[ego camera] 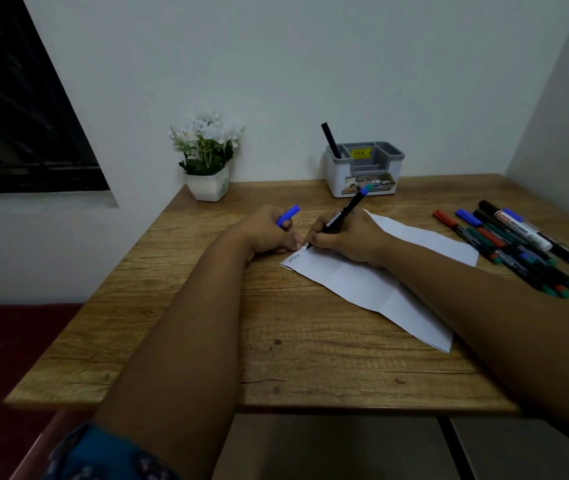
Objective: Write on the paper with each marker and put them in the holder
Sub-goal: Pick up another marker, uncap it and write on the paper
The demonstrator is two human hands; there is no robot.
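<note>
A creased white paper [373, 285] lies on the wooden table [207, 341], with a few written marks at its far left corner. My right hand [349, 239] grips a black marker with a blue end [345, 211], its tip touching the paper's corner. My left hand [269, 232] rests at that corner and holds the blue cap [288, 214]. A grey and white holder [364, 169] stands at the back with one black marker [331, 140] upright in its left compartment. Several markers [515, 242] with red, green, blue and black caps lie at the right.
A white pot of white flowers [207, 157] stands at the table's back left corner. Walls close the back and right sides. A dark window [16, 109] is on the left. A red surface [2, 341] lies below the table's left edge.
</note>
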